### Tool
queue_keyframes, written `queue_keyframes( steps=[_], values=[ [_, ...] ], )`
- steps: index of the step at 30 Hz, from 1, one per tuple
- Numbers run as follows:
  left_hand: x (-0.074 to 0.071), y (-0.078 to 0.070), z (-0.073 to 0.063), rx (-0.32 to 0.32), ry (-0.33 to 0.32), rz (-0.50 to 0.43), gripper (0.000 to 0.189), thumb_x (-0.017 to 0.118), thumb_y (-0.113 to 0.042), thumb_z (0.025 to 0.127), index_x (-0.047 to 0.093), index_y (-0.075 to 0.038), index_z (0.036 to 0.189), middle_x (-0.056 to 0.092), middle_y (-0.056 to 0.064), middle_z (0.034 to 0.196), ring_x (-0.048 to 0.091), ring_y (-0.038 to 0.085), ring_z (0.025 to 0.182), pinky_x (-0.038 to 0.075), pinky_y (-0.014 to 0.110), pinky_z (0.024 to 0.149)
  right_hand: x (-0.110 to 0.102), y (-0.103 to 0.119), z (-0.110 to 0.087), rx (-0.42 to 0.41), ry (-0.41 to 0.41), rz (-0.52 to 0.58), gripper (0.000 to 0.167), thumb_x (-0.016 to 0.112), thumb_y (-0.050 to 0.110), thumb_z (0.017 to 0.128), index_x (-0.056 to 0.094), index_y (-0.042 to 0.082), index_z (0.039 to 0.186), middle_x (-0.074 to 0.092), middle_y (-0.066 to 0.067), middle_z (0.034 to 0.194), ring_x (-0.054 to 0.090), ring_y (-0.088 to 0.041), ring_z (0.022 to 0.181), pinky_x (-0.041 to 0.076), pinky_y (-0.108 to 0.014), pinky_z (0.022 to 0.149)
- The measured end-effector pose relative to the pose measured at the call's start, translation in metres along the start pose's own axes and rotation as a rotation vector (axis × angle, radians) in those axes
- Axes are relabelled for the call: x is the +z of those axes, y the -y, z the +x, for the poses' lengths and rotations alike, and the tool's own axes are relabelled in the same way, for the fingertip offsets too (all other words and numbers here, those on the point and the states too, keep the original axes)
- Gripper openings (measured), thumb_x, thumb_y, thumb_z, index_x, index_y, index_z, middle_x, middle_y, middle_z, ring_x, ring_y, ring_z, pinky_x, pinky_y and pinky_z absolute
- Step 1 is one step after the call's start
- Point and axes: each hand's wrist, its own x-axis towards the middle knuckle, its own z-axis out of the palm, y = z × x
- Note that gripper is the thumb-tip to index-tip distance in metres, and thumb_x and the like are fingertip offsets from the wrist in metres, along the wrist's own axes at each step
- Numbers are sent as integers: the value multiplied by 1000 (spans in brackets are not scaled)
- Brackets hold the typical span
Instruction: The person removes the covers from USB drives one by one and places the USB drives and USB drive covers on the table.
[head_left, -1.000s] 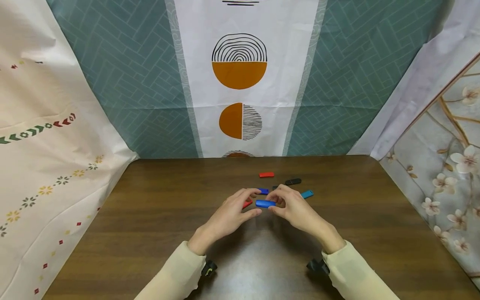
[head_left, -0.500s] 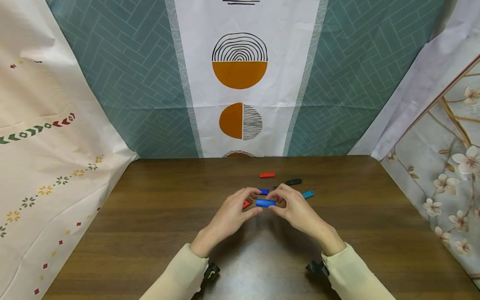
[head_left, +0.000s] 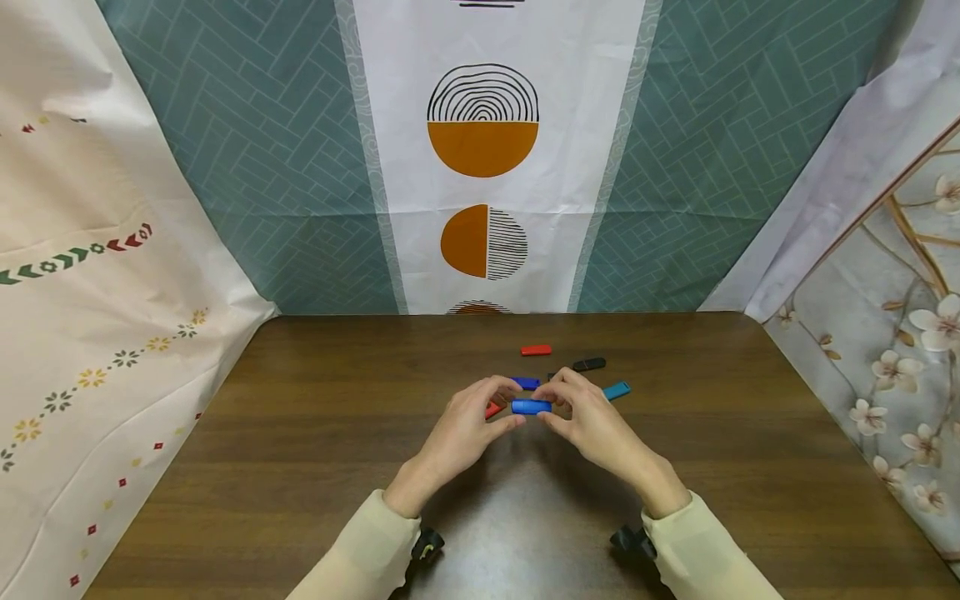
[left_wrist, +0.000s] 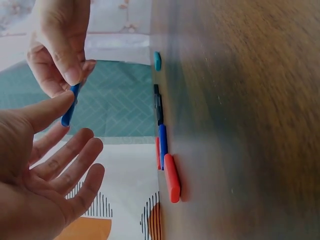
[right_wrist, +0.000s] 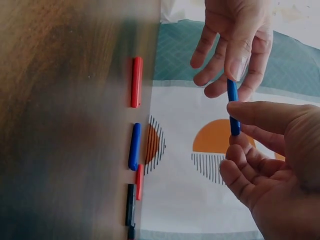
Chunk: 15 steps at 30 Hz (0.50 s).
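Note:
A small blue USB stick is held above the table in my right hand, pinched between thumb and forefinger at its right end. My left hand is around the stick's left end, thumb in front and fingers behind, spread wider than the stick. Whether its fingertips touch is unclear. In the left wrist view the left thumb crosses in front of the stick. Behind the hands lie a dark blue stick and a red stick, the latter partly covered by the left hand.
Farther back on the brown wooden table lie another red stick and a black stick. A teal stick lies right of the right hand, which partly hides a dark piece. A patterned curtain hangs behind the table.
Both hands stay almost still around the blue stick. The left forearm shifts slightly to the right, and the head view drifts a little.

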Motion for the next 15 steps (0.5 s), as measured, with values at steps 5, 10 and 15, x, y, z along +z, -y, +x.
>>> queue_keyframes(
  steps=[5, 10, 15],
  values=[
    [1, 0, -1, -14, -23, 19, 35, 84, -22, 88, 69, -14, 118, 72, -2, 108, 70, 28, 106, 55, 49, 94, 0, 1, -1, 7, 4, 5, 22, 81, 2, 90, 76, 11, 109, 58, 4, 98, 58, -17, 93, 54, -38, 81],
    [3, 0, -1, -38, -43, 67, 30, 85, -20, 88, 72, -14, 114, 73, -4, 101, 70, 24, 99, 55, 41, 87, 1, 1, -2, 18, 14, 0, 21, 81, 4, 90, 76, 12, 109, 58, 4, 99, 58, -16, 95, 53, -37, 83],
    [5, 0, -2, -47, -47, 62, 24, 84, -17, 89, 74, -15, 110, 73, -4, 98, 71, 25, 97, 55, 41, 86, 6, -1, -1, -5, 7, -11, 20, 81, 3, 90, 76, 12, 106, 58, 4, 97, 56, -15, 94, 52, -35, 82]
  ],
)
